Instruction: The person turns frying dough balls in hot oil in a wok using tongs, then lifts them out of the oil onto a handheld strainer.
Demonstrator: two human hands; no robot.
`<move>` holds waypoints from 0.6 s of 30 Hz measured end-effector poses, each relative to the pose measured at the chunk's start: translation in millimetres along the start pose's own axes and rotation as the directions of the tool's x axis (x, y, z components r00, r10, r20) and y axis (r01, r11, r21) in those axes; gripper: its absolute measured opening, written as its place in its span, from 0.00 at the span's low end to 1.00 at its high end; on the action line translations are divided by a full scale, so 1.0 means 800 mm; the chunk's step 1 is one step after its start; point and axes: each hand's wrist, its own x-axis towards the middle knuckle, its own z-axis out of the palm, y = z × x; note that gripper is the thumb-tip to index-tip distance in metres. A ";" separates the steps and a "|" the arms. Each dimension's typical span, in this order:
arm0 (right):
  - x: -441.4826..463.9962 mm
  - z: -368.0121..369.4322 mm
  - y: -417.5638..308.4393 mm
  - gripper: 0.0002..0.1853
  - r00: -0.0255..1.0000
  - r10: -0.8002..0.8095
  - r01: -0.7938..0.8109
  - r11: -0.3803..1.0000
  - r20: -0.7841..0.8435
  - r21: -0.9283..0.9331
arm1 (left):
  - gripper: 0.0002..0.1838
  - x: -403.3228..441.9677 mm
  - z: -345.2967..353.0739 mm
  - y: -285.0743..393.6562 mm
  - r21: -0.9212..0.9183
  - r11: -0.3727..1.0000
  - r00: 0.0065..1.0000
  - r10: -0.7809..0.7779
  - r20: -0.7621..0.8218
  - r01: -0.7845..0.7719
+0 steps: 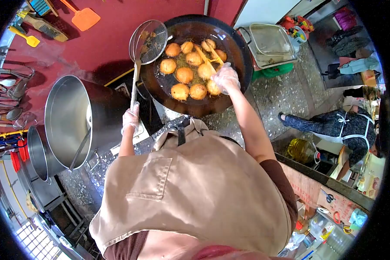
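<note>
My left hand (131,118), in a clear plastic glove, is closed around the long handle of a wire-mesh skimmer (148,42). The skimmer's round basket is over the left rim of a large dark wok (229,102), with some brown crumbs on its mesh. A pair of wooden tongs (207,62) is in my gloved right hand (226,79), above the right side of the wok. Its two arms reach in among several golden-brown fried balls (184,75) lying in oil. Whether the tips pinch a ball, I cannot tell.
Left of the wok stands a tall steel pot (67,117) with a ladle handle inside. A rectangular tray (271,45) lies to the right. An orange spatula (86,18) and whisks hang on the red wall. Another person (338,125) works at a counter far right.
</note>
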 end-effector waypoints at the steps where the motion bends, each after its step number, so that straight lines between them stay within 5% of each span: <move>1: -0.008 -0.005 -0.002 0.52 0.999 -0.002 -0.002 0.996 -0.054 -0.086 | 0.35 -0.001 0.000 0.000 0.003 1.000 1.000 -0.003 0.003 0.003; 8: -0.037 -0.010 0.003 0.48 0.979 -0.098 0.043 0.958 -0.181 -0.282 | 0.36 0.015 0.013 -0.015 -0.055 0.997 0.999 -0.050 0.018 0.051; 18: -0.048 -0.001 0.013 0.45 0.975 -0.093 0.023 0.944 -0.199 -0.330 | 0.37 0.011 0.007 -0.009 0.026 1.000 1.000 -0.016 -0.001 0.016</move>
